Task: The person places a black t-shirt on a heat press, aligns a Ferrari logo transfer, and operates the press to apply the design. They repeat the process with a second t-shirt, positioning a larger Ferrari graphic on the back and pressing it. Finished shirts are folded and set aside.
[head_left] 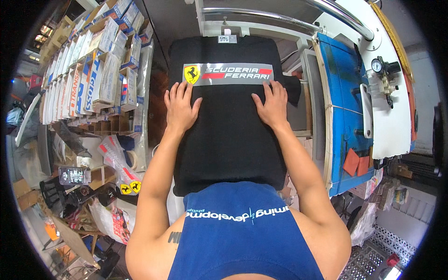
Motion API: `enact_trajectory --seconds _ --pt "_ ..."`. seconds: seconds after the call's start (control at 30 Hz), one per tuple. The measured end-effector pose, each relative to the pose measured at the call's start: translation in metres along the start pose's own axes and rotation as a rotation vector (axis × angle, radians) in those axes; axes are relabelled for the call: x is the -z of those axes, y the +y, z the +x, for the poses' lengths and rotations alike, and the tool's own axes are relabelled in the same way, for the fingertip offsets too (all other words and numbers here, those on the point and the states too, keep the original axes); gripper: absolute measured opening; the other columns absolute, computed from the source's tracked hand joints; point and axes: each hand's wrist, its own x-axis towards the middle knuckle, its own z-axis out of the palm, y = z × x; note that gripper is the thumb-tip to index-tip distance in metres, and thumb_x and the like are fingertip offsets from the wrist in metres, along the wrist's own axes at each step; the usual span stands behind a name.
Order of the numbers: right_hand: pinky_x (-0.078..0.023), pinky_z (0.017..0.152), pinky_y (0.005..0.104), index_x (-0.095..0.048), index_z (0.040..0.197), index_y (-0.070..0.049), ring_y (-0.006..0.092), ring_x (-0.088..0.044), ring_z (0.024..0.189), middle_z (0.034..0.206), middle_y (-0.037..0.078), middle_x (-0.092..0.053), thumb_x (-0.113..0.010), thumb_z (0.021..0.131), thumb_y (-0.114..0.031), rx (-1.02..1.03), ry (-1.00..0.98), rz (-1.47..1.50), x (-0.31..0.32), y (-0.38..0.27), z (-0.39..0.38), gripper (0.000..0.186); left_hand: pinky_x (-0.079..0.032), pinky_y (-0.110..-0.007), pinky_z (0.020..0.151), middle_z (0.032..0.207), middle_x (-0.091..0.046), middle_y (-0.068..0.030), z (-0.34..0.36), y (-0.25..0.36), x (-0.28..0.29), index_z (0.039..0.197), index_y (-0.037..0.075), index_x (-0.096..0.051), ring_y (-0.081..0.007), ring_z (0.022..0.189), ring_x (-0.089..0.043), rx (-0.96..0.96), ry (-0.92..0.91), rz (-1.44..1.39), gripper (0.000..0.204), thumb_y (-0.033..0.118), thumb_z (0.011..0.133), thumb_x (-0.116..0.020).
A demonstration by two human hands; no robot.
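Observation:
A black T-shirt [228, 130] lies spread in front of me, its collar label [227, 39] at the far end. Across its chest rests a clear-grey transfer film [202, 81] with a yellow shield emblem at its left and white and red lettering. My left hand [181, 107] is open and flat on the shirt, fingertips at the film's lower left edge. At the lower right corner, the fingers of my right hand [273, 106] lie stretched out, also touching film and shirt. What supports the shirt is mostly hidden beneath it.
Cardboard boxes [105, 77] with flat sheets crowd the left. Below them are more printed films [116, 161] and a phone [74, 176]. A blue panel [346, 126] and a white machine body with a pressure gauge [376, 65] stand at right. Metal bars [261, 17] cross beyond the shirt.

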Motion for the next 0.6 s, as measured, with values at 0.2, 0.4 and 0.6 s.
enact_trajectory --seconds 0.2,0.4,0.6 --pt "-0.025 0.121 0.0585 -0.055 0.140 0.001 0.0425 -0.038 0.144 0.148 0.023 -0.049 -0.062 0.098 -0.046 -0.022 0.027 -0.021 -0.0041 -0.0005 -0.0019 0.064 -0.024 -0.056 0.121 0.151 -0.049 -0.0159 0.0013 0.0043 0.0032 0.147 0.006 -0.053 -0.0362 0.145 -0.038 0.009 0.001 0.002 0.060 0.036 0.097 -0.065" --pt "-0.024 0.122 0.0579 -0.054 0.140 0.002 0.0422 -0.036 0.146 0.150 0.022 -0.047 -0.063 0.097 -0.047 -0.055 0.008 -0.032 -0.0024 -0.0022 -0.0008 0.065 -0.024 -0.056 0.121 0.152 -0.047 -0.0162 0.0031 0.0054 0.0059 0.147 0.009 -0.052 -0.0361 0.145 -0.038 0.030 -0.024 0.017 0.061 0.037 0.096 -0.066" --pt "-0.024 0.122 0.0565 -0.053 0.142 0.001 0.0414 -0.036 0.146 0.151 0.022 -0.046 -0.064 0.097 -0.044 -0.078 -0.018 -0.030 0.0008 -0.0054 0.0009 0.064 -0.024 -0.055 0.122 0.151 -0.047 -0.0159 0.0040 0.0060 0.0078 0.147 0.009 -0.053 -0.0356 0.145 -0.038 0.046 -0.032 -0.003 0.061 0.036 0.095 -0.067"
